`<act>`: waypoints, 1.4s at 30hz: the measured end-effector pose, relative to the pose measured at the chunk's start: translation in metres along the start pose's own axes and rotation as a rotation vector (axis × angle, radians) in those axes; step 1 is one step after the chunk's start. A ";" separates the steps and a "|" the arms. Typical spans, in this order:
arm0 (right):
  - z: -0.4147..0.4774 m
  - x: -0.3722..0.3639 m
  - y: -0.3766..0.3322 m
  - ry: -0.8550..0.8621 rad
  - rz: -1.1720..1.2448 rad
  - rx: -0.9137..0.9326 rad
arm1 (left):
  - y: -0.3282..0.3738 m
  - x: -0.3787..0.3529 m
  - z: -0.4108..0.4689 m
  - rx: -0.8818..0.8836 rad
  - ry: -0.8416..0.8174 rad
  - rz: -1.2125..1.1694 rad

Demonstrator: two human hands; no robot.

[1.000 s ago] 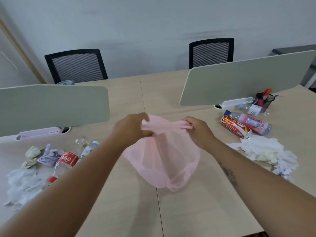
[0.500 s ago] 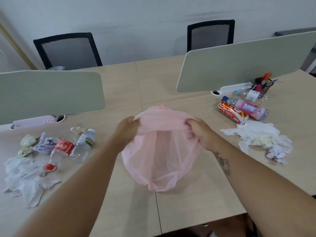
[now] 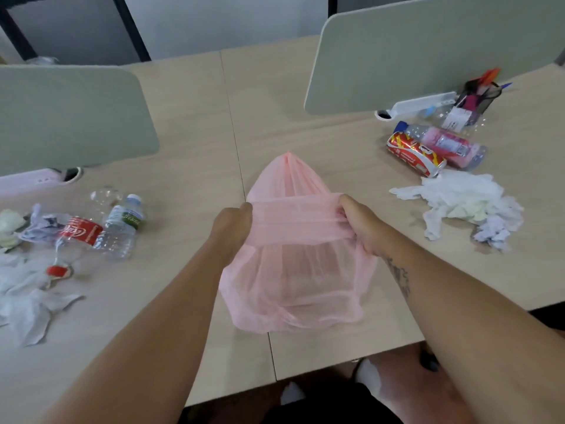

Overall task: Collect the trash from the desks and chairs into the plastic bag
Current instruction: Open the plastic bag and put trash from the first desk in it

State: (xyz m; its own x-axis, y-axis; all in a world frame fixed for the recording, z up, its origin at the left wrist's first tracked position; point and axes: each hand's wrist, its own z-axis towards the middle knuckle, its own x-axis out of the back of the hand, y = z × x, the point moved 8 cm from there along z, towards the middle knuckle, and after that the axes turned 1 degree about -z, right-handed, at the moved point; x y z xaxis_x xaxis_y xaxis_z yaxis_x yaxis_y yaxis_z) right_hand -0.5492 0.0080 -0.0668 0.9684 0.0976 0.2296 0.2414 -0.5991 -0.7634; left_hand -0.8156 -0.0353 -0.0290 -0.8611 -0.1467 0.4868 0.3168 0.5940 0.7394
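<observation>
A thin pink plastic bag (image 3: 293, 280) hangs over the seam between two desks. My left hand (image 3: 234, 223) grips its rim on the left and my right hand (image 3: 357, 223) grips it on the right, stretching the mouth wide. Trash on the left desk: a cola bottle (image 3: 80, 232), a clear water bottle (image 3: 122, 224), crumpled paper (image 3: 36, 224) and white tissues (image 3: 27, 298). On the right desk lie a red can (image 3: 415, 154), a pink-labelled bottle (image 3: 443, 142) and a heap of white tissues (image 3: 461, 197).
Two grey-green divider screens (image 3: 67, 117) (image 3: 428, 53) stand across the desks. A mesh pen holder (image 3: 480, 96) and a white power strip (image 3: 419, 104) sit at the right screen's base. Black chairs (image 3: 70, 29) stand behind. The near desk edge runs below the bag.
My hands have pulled farther apart and the bag's mouth has spread wider, with its far handle now standing up. The view has tilted down, closer to the desk.
</observation>
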 end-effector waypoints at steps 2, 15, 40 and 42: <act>0.008 0.001 0.009 -0.008 -0.115 -0.002 | -0.012 -0.012 0.002 0.062 -0.050 0.020; 0.012 0.151 0.003 0.287 -0.375 0.197 | 0.014 -0.085 0.006 0.068 -0.074 0.005; 0.090 0.280 0.071 0.606 -1.021 0.489 | 0.045 -0.187 -0.017 0.001 0.067 0.264; 0.083 0.279 0.070 0.583 -1.019 0.515 | 0.048 -0.191 -0.020 0.006 0.040 0.214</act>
State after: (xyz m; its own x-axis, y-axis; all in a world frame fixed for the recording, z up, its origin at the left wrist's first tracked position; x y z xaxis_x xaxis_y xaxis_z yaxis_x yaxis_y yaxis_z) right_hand -0.2564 0.0592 -0.1066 0.1932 -0.1107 0.9749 0.9768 -0.0718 -0.2017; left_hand -0.6279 0.0050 -0.0771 -0.7580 -0.0478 0.6505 0.4885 0.6193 0.6147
